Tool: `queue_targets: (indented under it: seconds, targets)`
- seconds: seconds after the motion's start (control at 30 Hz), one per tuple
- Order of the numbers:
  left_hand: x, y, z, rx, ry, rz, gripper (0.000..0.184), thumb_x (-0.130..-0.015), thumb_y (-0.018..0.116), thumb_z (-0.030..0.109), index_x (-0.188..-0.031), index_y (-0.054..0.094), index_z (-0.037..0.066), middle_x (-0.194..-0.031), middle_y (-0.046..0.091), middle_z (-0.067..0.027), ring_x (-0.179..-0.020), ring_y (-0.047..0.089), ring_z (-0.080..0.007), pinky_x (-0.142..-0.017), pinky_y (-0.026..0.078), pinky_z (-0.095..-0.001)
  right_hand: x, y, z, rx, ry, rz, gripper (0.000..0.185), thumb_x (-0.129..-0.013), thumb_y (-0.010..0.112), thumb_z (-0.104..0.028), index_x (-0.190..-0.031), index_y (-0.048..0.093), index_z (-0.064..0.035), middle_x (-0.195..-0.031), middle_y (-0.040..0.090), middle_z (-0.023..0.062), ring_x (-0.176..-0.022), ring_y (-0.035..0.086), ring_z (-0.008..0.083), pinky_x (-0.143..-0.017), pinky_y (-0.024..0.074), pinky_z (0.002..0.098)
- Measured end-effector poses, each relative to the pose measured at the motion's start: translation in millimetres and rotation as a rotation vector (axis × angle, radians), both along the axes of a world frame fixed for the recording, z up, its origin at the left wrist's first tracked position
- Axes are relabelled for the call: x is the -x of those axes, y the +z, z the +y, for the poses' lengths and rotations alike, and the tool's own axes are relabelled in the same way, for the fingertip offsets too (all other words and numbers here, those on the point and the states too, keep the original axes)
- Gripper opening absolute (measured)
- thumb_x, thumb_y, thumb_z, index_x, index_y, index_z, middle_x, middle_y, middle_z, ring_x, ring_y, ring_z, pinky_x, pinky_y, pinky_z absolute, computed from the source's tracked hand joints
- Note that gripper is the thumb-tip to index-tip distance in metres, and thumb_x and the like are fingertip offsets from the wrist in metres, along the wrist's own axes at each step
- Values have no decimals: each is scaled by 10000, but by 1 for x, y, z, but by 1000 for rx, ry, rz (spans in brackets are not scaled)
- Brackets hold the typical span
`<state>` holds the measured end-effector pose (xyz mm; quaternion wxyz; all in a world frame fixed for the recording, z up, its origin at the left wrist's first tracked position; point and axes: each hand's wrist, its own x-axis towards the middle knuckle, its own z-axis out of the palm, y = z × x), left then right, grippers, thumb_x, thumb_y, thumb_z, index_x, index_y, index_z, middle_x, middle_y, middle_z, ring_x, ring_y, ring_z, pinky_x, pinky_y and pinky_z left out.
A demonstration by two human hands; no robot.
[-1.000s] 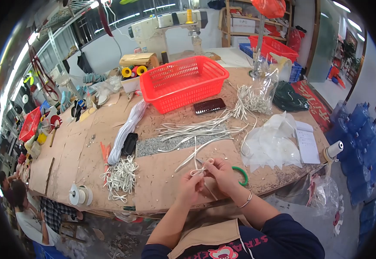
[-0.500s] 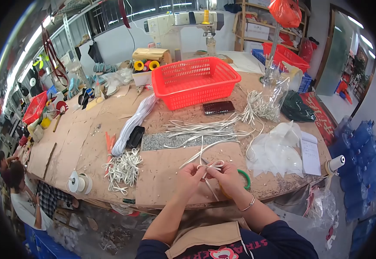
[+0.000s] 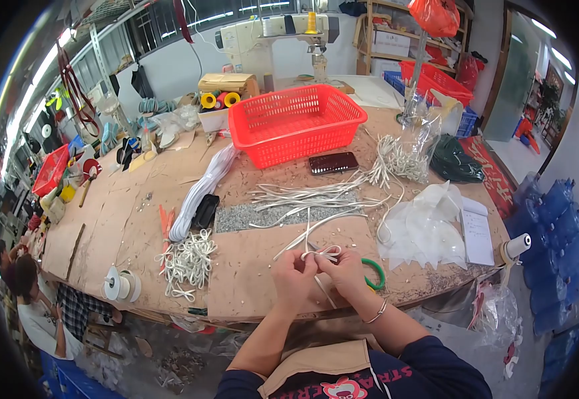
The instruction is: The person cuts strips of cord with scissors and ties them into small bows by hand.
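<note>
Above the front edge of the worktable, both hands pinch a white cord (image 3: 321, 282) whose ends hang down below the fingers. My left hand (image 3: 292, 280) is closed on it at the left. Close against it, my right hand (image 3: 345, 274) grips a small loop of the same cord. The exact crossing between the fingertips is hidden. Just right of my right hand lies a green ring-shaped handle (image 3: 373, 274), partly covered. Beyond the hands, loose white cords (image 3: 303, 195) lie across a grey speckled slab (image 3: 236, 219).
A bunch of looped white cords (image 3: 191, 263) and a spool (image 3: 122, 284) lie at left. Farther back are a red basket (image 3: 297, 126), a dark phone (image 3: 333, 163) and a white hank (image 3: 203, 193). Plastic sheeting (image 3: 422, 226) and a notepad (image 3: 477, 233) lie right. A person (image 3: 43, 299) sits far left.
The fingertips of both hands have drawn slightly closer together over the cord, and the left wrist has turned a little. The whole view has shifted slightly; the table items stay in place.
</note>
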<state>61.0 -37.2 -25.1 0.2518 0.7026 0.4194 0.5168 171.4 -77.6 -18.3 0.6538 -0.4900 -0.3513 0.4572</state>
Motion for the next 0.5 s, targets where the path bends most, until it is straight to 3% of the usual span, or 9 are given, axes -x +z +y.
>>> queue_targets:
  seconds: [0.07,0.17,0.37,0.5]
  targets:
    - [6,-4,13,684,-405,-583,39,-804,570,62,-821,563,28,-731,592,-39,-592,552,-93,-550,473,-229,-6,5,1,14,66,55,89,-783,615,-70,-838,607,-1,-748,615,44,-660,575,86,-609,486,209]
    - [17,10,19,788,-535,-578,86,-823,554,70,-900,559,33,-785,595,-37,-660,563,-96,-614,485,-227,-12,8,3,100,132,147,101,-797,603,-81,-856,603,2,-772,617,50,-655,583,99,-614,495,220]
    - [18,-1,22,693,-454,-561,149,-819,573,87,-953,566,20,-816,598,-41,-692,563,-93,-638,477,-217,-15,0,4,91,156,176,131,-815,586,-108,-860,607,14,-782,620,56,-670,591,97,-625,497,218]
    - [17,6,18,760,-604,-518,178,-817,575,80,-978,573,3,-816,603,-47,-695,561,-88,-627,469,-207,-16,-2,0,84,131,-28,123,-814,589,-104,-821,611,17,-726,622,53,-650,589,90,-620,489,204]
